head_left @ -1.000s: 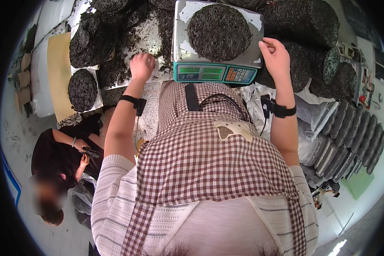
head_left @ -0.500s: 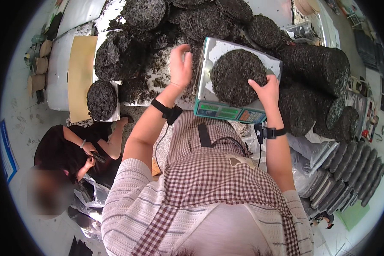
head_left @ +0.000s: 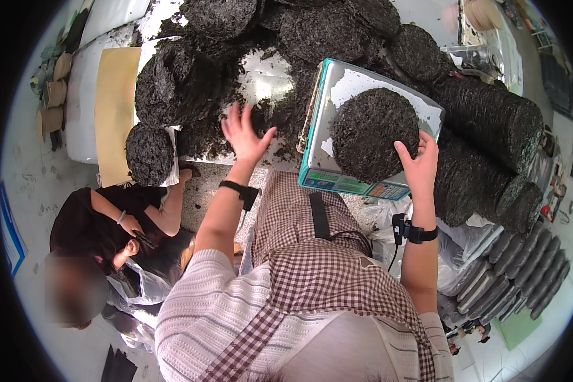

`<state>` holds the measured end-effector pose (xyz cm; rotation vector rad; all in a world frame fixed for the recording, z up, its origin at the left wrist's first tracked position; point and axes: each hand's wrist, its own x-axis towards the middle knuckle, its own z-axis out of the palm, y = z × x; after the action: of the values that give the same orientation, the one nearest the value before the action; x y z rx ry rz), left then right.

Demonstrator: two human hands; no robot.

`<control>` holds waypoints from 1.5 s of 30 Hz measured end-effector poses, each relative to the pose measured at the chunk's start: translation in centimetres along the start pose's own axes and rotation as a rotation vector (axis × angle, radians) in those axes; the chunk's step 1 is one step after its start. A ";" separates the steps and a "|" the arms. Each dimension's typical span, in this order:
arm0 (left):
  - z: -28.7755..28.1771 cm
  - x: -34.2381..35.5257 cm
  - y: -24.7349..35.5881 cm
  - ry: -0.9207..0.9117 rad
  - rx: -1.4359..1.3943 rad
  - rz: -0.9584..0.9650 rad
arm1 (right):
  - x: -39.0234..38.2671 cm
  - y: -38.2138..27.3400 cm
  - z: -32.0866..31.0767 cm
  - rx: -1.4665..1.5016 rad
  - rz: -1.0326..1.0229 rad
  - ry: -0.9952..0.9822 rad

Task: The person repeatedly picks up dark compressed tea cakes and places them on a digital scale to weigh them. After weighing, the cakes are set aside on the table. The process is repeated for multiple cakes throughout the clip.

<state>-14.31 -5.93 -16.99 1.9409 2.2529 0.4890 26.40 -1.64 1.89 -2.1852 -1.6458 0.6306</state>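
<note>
A dark, rough round cake of what looks like dried seaweed [head_left: 374,130] lies flat on the metal top of a teal-edged weighing scale [head_left: 434,113]. My right hand [head_left: 420,162] is at the cake's right edge, its thumb pressed on the rim and its other fingers curled beside it. Left of the scale, my left hand [head_left: 245,137] hovers over loose dark scraps [head_left: 204,130] with its fingers spread, holding nothing.
More dark cakes [head_left: 325,32] are heaped behind, and long rolled stacks [head_left: 490,118] lie right of the scale. One cake [head_left: 149,153] sits by a tan board [head_left: 116,114]. A co-worker [head_left: 102,229] sits at lower left. Black packed bundles [head_left: 522,261] are piled at right.
My left hand has come nearer me and leftward, over the scraps, its fingers spreading wide. My right hand stays at the cake's edge. The whole view has shifted slightly.
</note>
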 end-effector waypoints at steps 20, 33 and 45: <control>-13.8 6.7 22.9 -0.152 -0.445 0.623 | 0.8 2.1 2.9 0.653 0.061 -0.002; -16.6 2.2 14.0 0.049 -0.438 0.201 | 10.5 1.5 0.4 1.567 0.293 -0.381; -19.5 -1.4 -10.7 0.236 0.109 -0.251 | 20.7 3.5 -2.8 1.044 0.401 0.093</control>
<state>-29.98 -11.71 -2.32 1.6868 2.6764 0.6011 35.58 17.25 -0.62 -1.6590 -0.5473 1.1379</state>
